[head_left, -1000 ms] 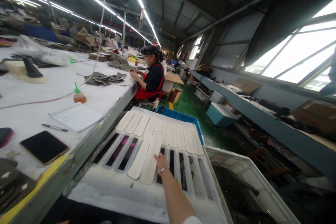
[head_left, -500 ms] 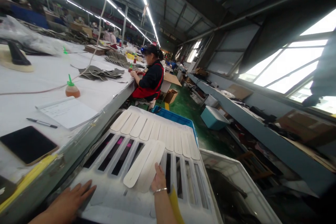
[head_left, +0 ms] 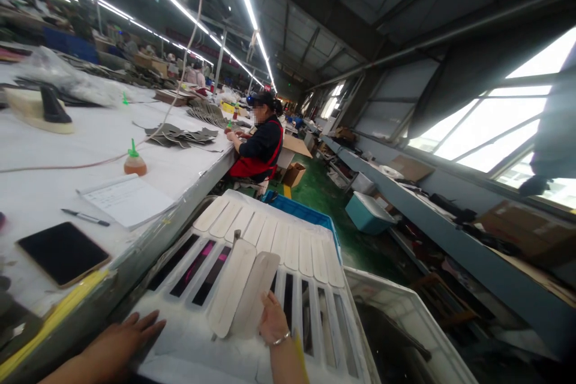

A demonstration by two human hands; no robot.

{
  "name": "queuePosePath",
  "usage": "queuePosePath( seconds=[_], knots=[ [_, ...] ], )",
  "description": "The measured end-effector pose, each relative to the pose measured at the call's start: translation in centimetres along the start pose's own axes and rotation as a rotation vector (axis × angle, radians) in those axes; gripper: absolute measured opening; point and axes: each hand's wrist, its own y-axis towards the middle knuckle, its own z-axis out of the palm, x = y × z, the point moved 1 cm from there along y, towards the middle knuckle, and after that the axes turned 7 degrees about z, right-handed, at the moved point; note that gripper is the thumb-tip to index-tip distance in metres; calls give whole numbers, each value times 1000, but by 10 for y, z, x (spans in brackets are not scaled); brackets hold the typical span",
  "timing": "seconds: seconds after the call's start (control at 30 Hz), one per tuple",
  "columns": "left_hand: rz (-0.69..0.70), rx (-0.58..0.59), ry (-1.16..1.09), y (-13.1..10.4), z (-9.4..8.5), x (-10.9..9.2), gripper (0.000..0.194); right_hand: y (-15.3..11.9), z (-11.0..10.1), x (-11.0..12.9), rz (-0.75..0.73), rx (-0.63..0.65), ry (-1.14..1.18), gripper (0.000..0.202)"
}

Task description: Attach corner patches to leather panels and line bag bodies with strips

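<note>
My right hand (head_left: 273, 319), a metal bracelet on its wrist, pinches the right edge of a pale, round-ended strip (head_left: 255, 291). Beside it, a second pale strip (head_left: 231, 288) lies tilted over the slots of a white slotted sheet (head_left: 180, 333). A small dark tab (head_left: 236, 235) shows at that strip's upper end. My left hand (head_left: 128, 336) rests on the sheet's near left part, fingers stretched out and holding nothing. Beyond the slots, a row of similar pale strips (head_left: 279, 240) lies side by side.
On the left table (head_left: 108, 159) are a tablet (head_left: 63, 252), a pen (head_left: 85, 217), a notepad (head_left: 128, 198) and a green-tipped bottle (head_left: 135, 162). A co-worker (head_left: 261, 144) sits farther along. A blue crate (head_left: 306, 209) and a white bin (head_left: 405, 294) stand around the sheet.
The two near strips have turned, and a gap now shows between their upper ends. My right hand stays at the right strip's edge; my left hand remains flat. The view has shifted slightly.
</note>
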Motion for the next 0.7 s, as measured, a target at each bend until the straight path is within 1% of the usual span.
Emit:
queuePosePath(
  seconds=[0.07, 0.17, 0.3, 0.37, 0.43, 0.5, 0.57, 0.63, 0.7],
  knots=[
    [1, -3, 17, -1, 5, -4, 95, 7, 1, 5, -28, 39, 25, 39],
    [-30, -10, 88, 2, 17, -9, 93, 11, 9, 16, -71, 90, 17, 31],
    [-16, -35, 143, 9, 28, -2, 92, -6, 19, 27, -107, 150, -44, 25],
    [4, -51, 148, 12, 33, 5, 91, -15, 20, 26, -113, 136, -56, 25],
    [14, -69, 149, 15, 40, 10, 90, -15, 17, 21, -109, 88, -43, 27],
    [20, -100, 145, 17, 47, 13, 87, -1, 13, 15, -93, 20, -14, 30],
    [22, -128, 137, 20, 54, 11, 85, 23, 9, 8, -66, -51, 4, 31],
    [21, -148, 130, 22, 58, 6, 84, 47, 6, 2, -27, -118, -10, 29],
    [18, -152, 133, 24, 59, 0, 84, 67, 4, -2, 15, -164, -55, 26]
  ],
)
